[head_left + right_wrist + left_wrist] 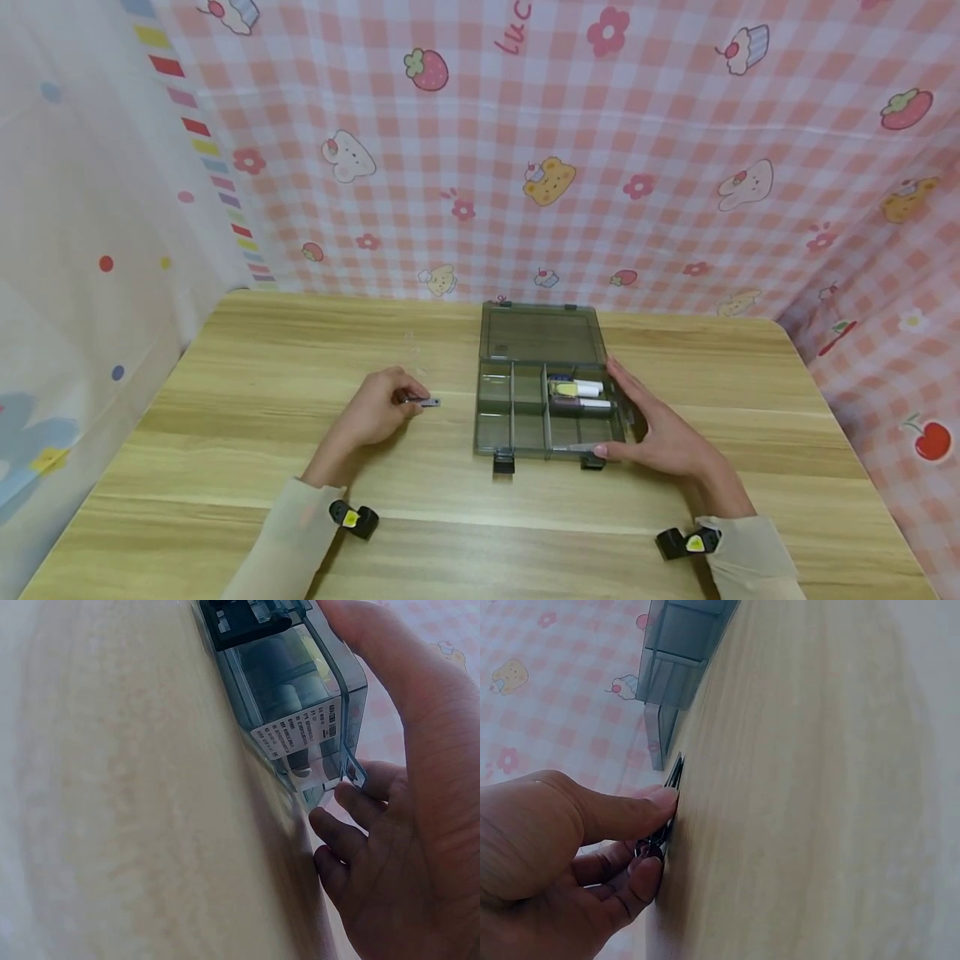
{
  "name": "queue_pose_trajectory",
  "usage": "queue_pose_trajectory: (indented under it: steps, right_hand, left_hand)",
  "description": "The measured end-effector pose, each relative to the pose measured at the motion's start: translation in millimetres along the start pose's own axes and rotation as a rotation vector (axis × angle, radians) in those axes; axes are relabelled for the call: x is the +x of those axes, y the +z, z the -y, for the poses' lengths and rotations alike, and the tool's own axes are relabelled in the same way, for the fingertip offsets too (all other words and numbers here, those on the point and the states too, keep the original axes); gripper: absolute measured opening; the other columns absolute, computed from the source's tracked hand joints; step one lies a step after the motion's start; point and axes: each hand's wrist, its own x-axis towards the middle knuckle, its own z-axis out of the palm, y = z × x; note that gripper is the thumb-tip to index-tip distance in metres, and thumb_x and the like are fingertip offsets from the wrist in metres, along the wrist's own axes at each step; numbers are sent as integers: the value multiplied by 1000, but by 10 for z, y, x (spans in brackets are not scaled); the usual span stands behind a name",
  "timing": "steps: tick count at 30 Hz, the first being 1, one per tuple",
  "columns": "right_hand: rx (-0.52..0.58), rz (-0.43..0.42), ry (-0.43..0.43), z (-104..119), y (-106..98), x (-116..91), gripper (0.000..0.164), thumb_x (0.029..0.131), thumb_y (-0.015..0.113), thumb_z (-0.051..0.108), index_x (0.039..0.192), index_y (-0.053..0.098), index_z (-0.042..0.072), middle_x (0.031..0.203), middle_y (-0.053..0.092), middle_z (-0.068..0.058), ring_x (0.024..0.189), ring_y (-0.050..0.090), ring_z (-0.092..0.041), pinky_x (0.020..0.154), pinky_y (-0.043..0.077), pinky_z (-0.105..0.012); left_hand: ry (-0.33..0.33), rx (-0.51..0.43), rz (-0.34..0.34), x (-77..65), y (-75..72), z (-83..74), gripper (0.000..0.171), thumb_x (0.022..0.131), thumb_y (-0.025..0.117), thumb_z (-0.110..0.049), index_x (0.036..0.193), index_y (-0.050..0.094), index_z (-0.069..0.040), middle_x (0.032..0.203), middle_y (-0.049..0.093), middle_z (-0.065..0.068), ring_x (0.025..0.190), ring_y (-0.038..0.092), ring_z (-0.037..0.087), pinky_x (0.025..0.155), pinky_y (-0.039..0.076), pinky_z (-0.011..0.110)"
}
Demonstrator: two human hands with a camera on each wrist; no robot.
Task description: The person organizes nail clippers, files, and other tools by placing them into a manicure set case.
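My left hand (382,404) pinches a small metal nail clipper (429,402) between thumb and fingers, close above the table left of the box. In the left wrist view the clipper (673,780) is partly hidden by the fingers. A smoky grey compartment box (495,432) lies with its lid (542,335) folded back. My right hand (663,429) holds the box's right end, thumb at the front corner and fingers at the far side. Nail polish bottles (576,389) with white caps lie in the box's right compartments. A slim pale pointed item (573,447) lies along its front wall.
Two black latches hang at the box's front edge, one being the left latch (504,461). Faint clear pieces (411,350) lie on the wooden table (450,533) beyond my left hand. A pink checked curtain (480,150) hangs behind the table.
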Motion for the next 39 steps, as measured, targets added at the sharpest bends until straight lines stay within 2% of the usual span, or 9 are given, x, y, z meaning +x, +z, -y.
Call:
queue_pose_trajectory:
  steps: [10,17,22,32,39]
  right_hand:
    - [2,3,1,-16,13,-2,122,77,88,50,166,7,30,175,4,0,159,10,-42,117,19,-75]
    - [8,9,9,-13,9,-4,122,78,88,50,166,6,30,175,3,-1,158,9,-42,117,19,-75]
    - [8,9,5,-16,12,-1,122,78,88,50,166,6,30,175,3,0,158,9,-42,117,19,-75]
    - [-2,9,9,-20,20,9,122,77,86,53,166,5,32,175,3,0,158,10,-43,117,20,-76]
    - [-1,7,7,-29,8,2,122,78,87,53,166,5,32,175,2,1,158,10,-43,117,20,-76]
  left_hand:
    - [19,24,11,-13,6,-15,12,91,70,4,96,76,-5,89,64,6,78,55,13,69,47,23]
    - [21,36,-51,-16,27,-39,16,91,71,2,106,77,-1,94,64,8,80,52,14,70,45,23]
    - [34,31,-97,-19,36,-68,15,91,72,3,104,78,-3,94,64,7,80,51,15,70,43,23]
    - [55,18,-85,14,80,-199,14,91,70,4,96,76,-8,93,62,3,83,50,15,72,44,25]
    - [68,9,-77,35,100,-315,13,92,71,0,101,75,-9,94,62,2,82,48,16,71,42,26]
